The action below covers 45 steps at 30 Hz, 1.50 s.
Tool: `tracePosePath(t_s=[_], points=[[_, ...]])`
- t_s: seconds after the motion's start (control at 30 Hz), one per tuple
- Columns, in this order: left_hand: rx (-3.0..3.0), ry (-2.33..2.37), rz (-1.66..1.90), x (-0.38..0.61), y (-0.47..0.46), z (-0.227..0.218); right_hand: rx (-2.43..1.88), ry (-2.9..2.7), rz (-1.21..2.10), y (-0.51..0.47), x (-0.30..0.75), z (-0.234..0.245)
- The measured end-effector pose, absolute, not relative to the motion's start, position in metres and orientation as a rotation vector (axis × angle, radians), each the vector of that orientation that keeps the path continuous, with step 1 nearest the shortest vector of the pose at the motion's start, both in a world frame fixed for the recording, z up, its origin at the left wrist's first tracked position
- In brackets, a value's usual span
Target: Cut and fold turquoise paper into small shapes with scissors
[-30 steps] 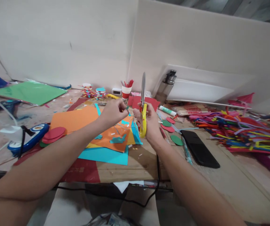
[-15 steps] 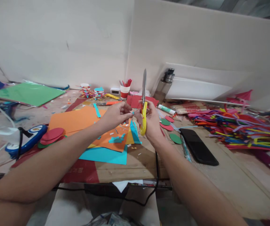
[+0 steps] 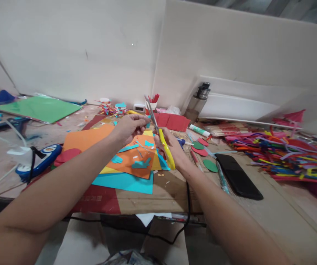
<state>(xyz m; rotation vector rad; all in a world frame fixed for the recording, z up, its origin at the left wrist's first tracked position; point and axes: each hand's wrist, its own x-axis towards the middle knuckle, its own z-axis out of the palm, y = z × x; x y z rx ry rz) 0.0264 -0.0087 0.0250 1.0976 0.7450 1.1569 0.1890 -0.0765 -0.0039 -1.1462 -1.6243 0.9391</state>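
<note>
My right hand (image 3: 169,144) is wrapped round yellow-handled scissors (image 3: 164,141), whose blades point up and to the left. My left hand (image 3: 130,127) is closed in a pinch on a small blue paper piece (image 3: 148,120), close to the blades. Whether the blades touch the paper I cannot tell. Below both hands lie orange paper sheets (image 3: 88,139) with blue paper scraps (image 3: 141,163) on them. A blue sheet (image 3: 125,183) sticks out from under the orange ones toward me.
At the right are a black phone (image 3: 238,176), green and red paper circles (image 3: 210,165), a glue stick (image 3: 199,130) and many pipe cleaners (image 3: 288,158). Decorated cups (image 3: 120,109) and a bottle (image 3: 197,103) stand at the back. A blue device (image 3: 41,162) lies left.
The scissors have tilted from upright to the left, their tips nearer my left hand. My left hand has drawn slightly left and up, away from my right. The view has shifted a little.
</note>
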Motion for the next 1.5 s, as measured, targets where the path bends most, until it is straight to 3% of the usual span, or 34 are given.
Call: tracePosePath(t_s=[0.53, 1.23, 1.5], points=[[1.131, 0.721, 1.181, 0.022, -0.007, 0.029, -1.153, -1.562, 1.083, -0.080, 0.186, 0.000], [1.122, 0.740, 1.155, 0.021, -0.007, 0.033, -1.210, -1.580, 1.021, -0.080, 0.187, 0.000], [1.555, 0.872, 1.128, 0.015, -0.010, 0.019, -1.200, -1.395, 0.977, -0.072, 0.192, -0.006]])
